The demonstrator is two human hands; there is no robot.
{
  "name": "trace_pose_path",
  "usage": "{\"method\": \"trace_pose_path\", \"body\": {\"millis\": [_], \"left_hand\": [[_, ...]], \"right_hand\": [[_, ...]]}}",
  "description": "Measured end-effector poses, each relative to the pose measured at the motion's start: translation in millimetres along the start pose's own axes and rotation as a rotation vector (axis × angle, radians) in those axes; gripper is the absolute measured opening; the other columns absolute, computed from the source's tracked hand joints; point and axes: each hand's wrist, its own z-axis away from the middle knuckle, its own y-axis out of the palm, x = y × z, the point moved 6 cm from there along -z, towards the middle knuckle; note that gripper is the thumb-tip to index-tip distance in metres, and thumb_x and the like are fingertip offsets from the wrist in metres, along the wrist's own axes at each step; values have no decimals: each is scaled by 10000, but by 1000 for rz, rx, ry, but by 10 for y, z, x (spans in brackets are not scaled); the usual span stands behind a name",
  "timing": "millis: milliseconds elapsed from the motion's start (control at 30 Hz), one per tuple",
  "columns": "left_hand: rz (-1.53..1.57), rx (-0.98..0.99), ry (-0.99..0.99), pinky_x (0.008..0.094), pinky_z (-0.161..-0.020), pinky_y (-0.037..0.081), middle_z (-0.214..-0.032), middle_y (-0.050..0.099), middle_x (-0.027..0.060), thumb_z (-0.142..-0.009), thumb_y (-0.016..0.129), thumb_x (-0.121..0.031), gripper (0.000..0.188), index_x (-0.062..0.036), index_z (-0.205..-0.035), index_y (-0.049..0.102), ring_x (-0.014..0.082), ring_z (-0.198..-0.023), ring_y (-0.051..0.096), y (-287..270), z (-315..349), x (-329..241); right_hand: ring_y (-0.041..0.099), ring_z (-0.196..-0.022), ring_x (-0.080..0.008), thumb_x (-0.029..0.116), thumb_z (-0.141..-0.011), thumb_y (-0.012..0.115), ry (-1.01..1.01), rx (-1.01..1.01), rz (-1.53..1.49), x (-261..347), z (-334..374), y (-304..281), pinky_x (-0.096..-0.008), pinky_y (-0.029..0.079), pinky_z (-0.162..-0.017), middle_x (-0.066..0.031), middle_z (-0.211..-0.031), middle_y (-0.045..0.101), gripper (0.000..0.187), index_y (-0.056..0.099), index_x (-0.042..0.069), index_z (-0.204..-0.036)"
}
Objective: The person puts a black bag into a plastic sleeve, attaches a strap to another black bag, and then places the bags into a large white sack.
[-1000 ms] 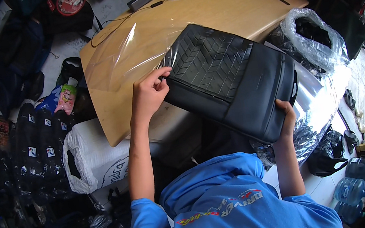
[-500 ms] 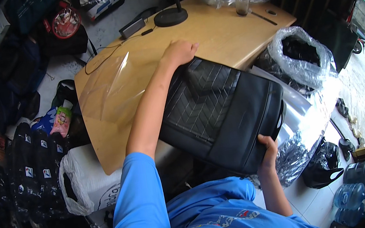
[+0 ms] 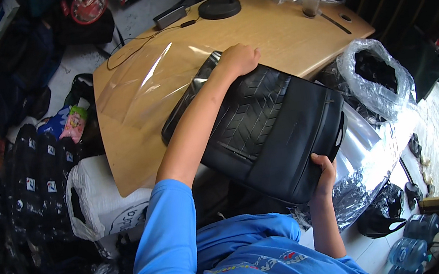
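The black bag [image 3: 271, 124] with the chevron-patterned panel is tilted over the near edge of the worktop [image 3: 133, 160]. My right hand [image 3: 324, 174] grips its near right corner, thumb on top; my left hand [image 3: 240, 60] is curled at its far edge, and I can't tell whether it grips. Beside the bag, a clear plastic sheet [image 3: 136, 84] lies on the worktop, with a black round base [image 3: 219, 8] and a clear cup [image 3: 311, 7] farther back

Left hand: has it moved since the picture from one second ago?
Yes. Judged against the round black stand, the left hand has moved rightward and closer to it, now at the far edge of the black bag.
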Motion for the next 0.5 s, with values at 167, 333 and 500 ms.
{"method": "trace_pose_path", "body": {"millis": [167,333,500], "left_hand": [[154,-544,-11,408,-704,493,-884,651,202,-901,477,-242,284,-28,-1005,633,364,-810,637,-1014,775,41],[607,-724,-706,220,-522,407,-661,520,9,-941,522,-281,300,6,-858,553,85,-604,509,-972,2728,754],[1306,-920,-1001,274,-633,508,-842,598,87,-929,544,-316,336,11,-1004,555,163,-829,601,-502,3164,593]], "right_hand": [[652,-762,-284,109,-747,501,23,39,-106,-114,-197,-214,-351,564,-723,-198,-899,641,334,566,-116,-984],[652,-814,-303,161,-777,499,152,144,-155,-238,-245,-232,-385,557,-751,-204,-944,634,365,557,-101,-1025],[648,-808,-289,144,-758,525,118,119,-162,-258,-150,-147,-371,554,-742,-181,-934,632,357,553,-88,-1028]]}}
